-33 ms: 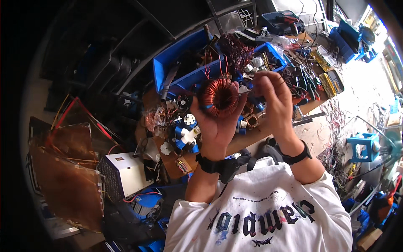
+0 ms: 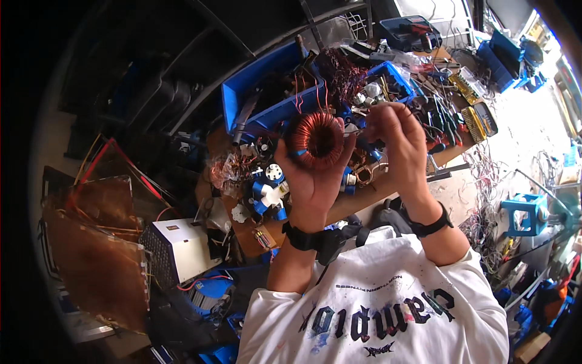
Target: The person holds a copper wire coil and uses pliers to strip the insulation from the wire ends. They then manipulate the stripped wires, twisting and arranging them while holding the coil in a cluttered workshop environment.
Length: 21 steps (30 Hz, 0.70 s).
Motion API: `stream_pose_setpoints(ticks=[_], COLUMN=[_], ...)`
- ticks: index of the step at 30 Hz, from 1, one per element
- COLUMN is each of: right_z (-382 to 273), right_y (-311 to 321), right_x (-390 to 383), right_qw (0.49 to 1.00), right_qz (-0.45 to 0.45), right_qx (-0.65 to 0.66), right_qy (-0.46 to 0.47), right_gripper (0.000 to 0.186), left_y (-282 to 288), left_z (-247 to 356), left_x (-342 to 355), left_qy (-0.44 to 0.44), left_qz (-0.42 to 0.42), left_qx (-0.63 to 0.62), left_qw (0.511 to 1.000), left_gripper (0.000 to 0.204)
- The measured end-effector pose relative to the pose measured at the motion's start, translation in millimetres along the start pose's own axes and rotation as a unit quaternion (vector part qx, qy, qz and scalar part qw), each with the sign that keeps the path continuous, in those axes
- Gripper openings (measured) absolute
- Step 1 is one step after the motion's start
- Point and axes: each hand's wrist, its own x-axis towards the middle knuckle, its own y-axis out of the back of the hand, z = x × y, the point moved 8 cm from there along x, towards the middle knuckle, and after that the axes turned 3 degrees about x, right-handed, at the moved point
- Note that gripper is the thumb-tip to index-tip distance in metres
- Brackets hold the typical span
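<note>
Coil (image 2: 299,143) is wound of copper-coloured metal wire, glossy, its surface ridged by the turns. Large bin (image 2: 230,102) and stool (image 2: 525,205) both look like smooth plastic; counter (image 2: 379,196) reads as matt wood. Shirt (image 2: 388,297) is matt cloth, creased and stain-flecked; boxy housing (image 2: 187,247) has a smooth pale face and perforated side.
</note>
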Motion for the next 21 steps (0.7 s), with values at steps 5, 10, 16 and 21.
stream_pose_setpoints(ticks=[5,10,16,21], right_z=[-7,-4,2,-2], right_y=[7,18,28,34], right_x=[19,28,42,54], right_qw=[0.996,0.991,0.985,0.983], right_qz=[-0.052,-0.050,-0.088,-0.108], right_qx=[-0.025,-0.006,-0.014,-0.023], right_qy=[-0.070,-0.125,-0.148,-0.149], right_gripper=[0.019,0.019,0.020,0.021], left_y=[-6,-11,-11,-13], left_z=[-7,-14,-24,-33], left_x=[6,13,19,22], left_qy=[-0.026,-0.064,-0.103,-0.125], left_qz=[0.039,0.041,0.068,0.088], left_qx=[-0.013,0.024,0.084,0.106], left_qw=[0.999,0.997,0.989,0.983], left_gripper=[0.065,0.064,0.066,0.065])
